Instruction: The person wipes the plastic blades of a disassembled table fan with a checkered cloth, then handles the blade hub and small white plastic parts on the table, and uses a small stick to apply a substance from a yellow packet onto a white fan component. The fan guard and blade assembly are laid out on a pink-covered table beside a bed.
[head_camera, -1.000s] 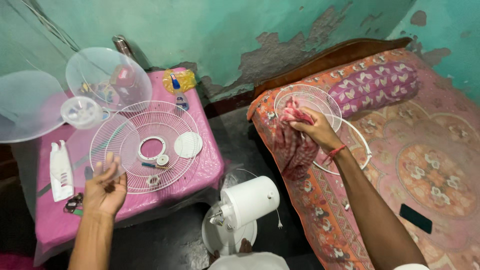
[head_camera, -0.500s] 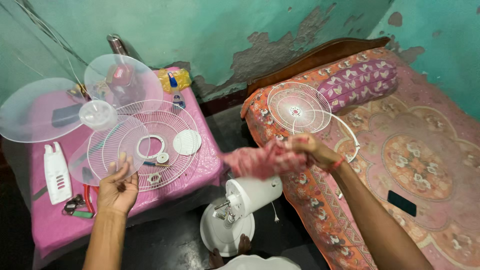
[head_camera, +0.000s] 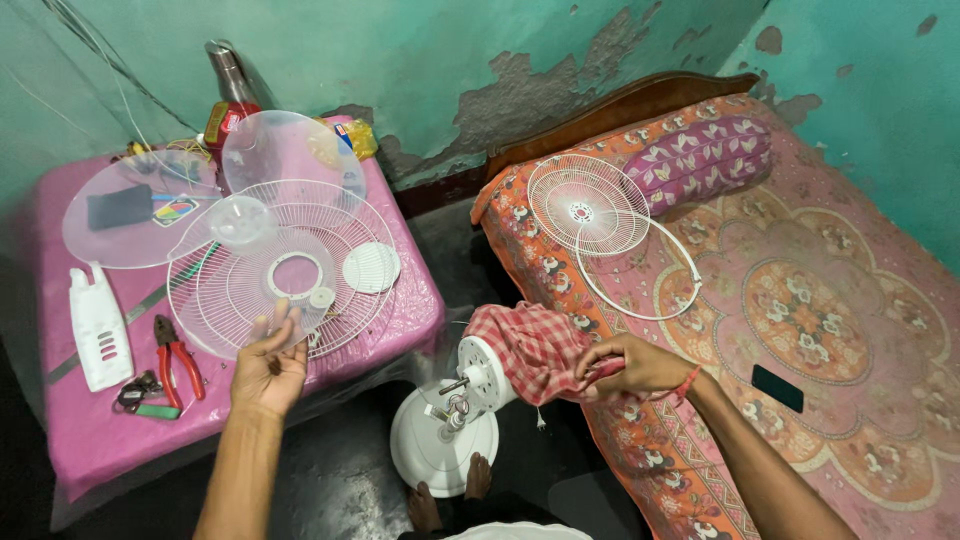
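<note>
My right hand (head_camera: 632, 366) grips a red-and-white checked cloth (head_camera: 532, 345) that lies draped over the white fan motor head (head_camera: 478, 376), which stands on its round white base (head_camera: 430, 448) on the floor. My left hand (head_camera: 268, 368) is open, palm up, with its fingertips at the near rim of a white wire fan guard (head_camera: 285, 270) on the pink-covered table (head_camera: 400, 310). A clear fan blade (head_camera: 245, 190) rests on the guard's far side.
On the table lie a white plastic cover (head_camera: 98, 325), red-handled pliers (head_camera: 175, 358), keys (head_camera: 140, 395) and a metal bottle (head_camera: 232, 85). On the patterned bed (head_camera: 830, 300) lie a second wire guard (head_camera: 588, 205), a white ring (head_camera: 640, 285), a bolster (head_camera: 700, 155) and a dark phone (head_camera: 778, 387).
My right hand has carried the checked cloth from the bed down onto the fan motor. My left hand stays at the guard's rim. The view has shifted.
</note>
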